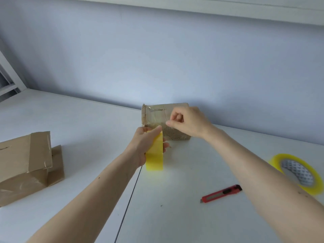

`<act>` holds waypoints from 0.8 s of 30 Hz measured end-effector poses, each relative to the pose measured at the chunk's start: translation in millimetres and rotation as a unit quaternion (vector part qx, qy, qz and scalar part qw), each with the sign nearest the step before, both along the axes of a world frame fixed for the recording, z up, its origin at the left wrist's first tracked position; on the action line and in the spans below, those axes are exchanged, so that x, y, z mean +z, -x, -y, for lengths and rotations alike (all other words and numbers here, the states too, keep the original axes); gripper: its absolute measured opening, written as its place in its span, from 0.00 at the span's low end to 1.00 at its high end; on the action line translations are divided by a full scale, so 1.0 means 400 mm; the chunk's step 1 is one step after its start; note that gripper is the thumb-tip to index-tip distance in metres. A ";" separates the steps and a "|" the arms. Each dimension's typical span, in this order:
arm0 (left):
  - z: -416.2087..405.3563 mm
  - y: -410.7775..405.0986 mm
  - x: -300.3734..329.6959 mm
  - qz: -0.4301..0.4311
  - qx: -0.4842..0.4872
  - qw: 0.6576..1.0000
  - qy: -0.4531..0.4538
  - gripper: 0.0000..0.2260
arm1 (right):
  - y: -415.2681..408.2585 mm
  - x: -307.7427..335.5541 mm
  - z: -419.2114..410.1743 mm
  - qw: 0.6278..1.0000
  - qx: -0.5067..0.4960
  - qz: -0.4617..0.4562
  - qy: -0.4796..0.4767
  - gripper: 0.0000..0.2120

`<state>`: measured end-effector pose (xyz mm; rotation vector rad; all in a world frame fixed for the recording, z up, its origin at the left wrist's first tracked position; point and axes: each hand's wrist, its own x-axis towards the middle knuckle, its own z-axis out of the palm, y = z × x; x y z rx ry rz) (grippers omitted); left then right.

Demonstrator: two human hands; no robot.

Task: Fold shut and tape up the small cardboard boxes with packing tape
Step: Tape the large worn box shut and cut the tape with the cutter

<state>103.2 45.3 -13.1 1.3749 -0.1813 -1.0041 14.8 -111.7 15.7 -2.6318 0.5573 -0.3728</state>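
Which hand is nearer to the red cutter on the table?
Right. The right hand is at the box, far above the red cutter; the left hand, holding the yellow tape strip, is farther left.

The right hand (188, 121) covers the right part of the cardboard box (156, 114), so that end's flaps cannot be judged. Left of that box, the stacked boxes (26, 165) run off the picture's left edge. Right of it, the tape roll (298, 172) is smeared with blur — its near side hidden behind the right forearm.
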 end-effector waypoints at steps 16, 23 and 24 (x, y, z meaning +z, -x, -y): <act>-0.007 0.003 -0.002 0.023 -0.047 0.999 0.013 0.11 | 0.242 -0.094 -0.049 0.870 0.127 -0.474 -0.052 0.07; -0.015 0.009 -0.009 0.006 -0.029 0.999 0.037 0.16 | 0.200 -0.013 -0.032 0.942 0.054 -0.275 -0.184 0.05; -0.016 0.011 -0.008 0.004 -0.026 0.999 0.037 0.16 | 0.182 0.007 -0.028 0.956 0.041 -0.210 -0.198 0.05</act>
